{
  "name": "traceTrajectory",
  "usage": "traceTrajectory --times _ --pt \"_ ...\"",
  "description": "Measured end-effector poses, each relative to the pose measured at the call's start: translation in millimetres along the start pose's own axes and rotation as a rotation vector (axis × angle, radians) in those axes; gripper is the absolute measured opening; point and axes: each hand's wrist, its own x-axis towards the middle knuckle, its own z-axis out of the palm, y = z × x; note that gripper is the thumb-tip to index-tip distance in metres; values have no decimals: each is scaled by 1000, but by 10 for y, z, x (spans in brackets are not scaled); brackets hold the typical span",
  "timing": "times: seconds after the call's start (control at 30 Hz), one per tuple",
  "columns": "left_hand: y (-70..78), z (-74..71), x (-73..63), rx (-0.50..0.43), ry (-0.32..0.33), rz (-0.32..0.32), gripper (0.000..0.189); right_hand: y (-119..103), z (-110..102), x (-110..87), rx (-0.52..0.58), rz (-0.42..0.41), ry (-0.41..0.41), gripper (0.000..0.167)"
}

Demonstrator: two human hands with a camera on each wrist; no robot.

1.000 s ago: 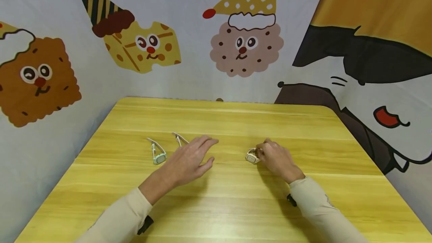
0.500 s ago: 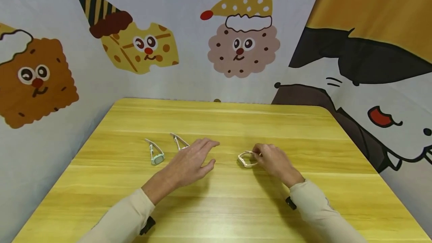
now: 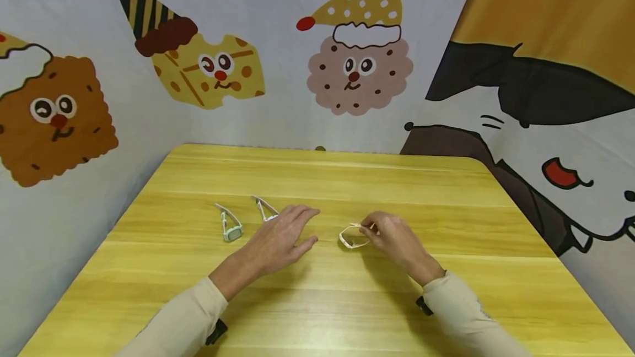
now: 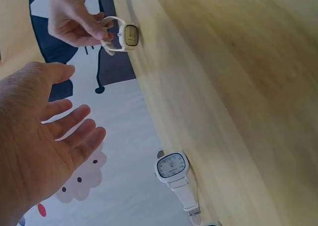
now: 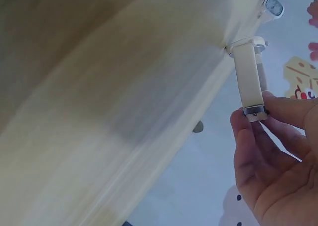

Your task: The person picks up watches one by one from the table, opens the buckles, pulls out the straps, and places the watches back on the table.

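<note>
My right hand (image 3: 399, 242) pinches a cream wristwatch (image 5: 248, 74) by the buckle end of its strap, between thumb and fingers. The strap forms a loop, with the watch face at the end away from the fingers, low over or on the table; I cannot tell which. My left hand (image 3: 278, 239) holds nothing, its fingers loosely extended, thumb apart. Close by it lies a white wristwatch (image 4: 171, 165), partly hidden behind the hand in the head view. Farther left, a pale green wristwatch (image 3: 233, 233) stands on the table with its strap pointing back.
The wood-grain table (image 3: 317, 313) reaches back to a wall cloth (image 3: 283, 120) printed with cartoon food figures. Both forearms wear light sleeves, with small black devices under the wrists.
My right hand has moved left with the cream watch, turning it so its face points more to the left and its loop shows. The left hand stays nearly still.
</note>
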Motion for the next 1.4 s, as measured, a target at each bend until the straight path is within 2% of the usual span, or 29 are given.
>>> traceTrajectory --times 0.2,0.33,0.47,0.77,0.93,1.17,1.4 --pt "-3 40 -6 13 -13 9 54 -118 43 -27 88 -69 38 8" --pt "12 95 14 6 -21 58 54 -227 75 -42 134 -154 51 16" --pt "32 136 30 -8 -16 104 54 -369 79 -46 164 -217 25 21" --pt "45 187 24 -31 26 148 38 -554 118 -32 145 -269 -18 19" --pt "44 197 1 -36 42 157 25 -585 144 -36 214 -240 -46 16" --pt "48 159 -17 -148 11 111 22 -601 137 -37 503 -94 -105 13" --pt "41 128 -29 -254 8 89 21 -607 135 -49 582 -51 -99 14"
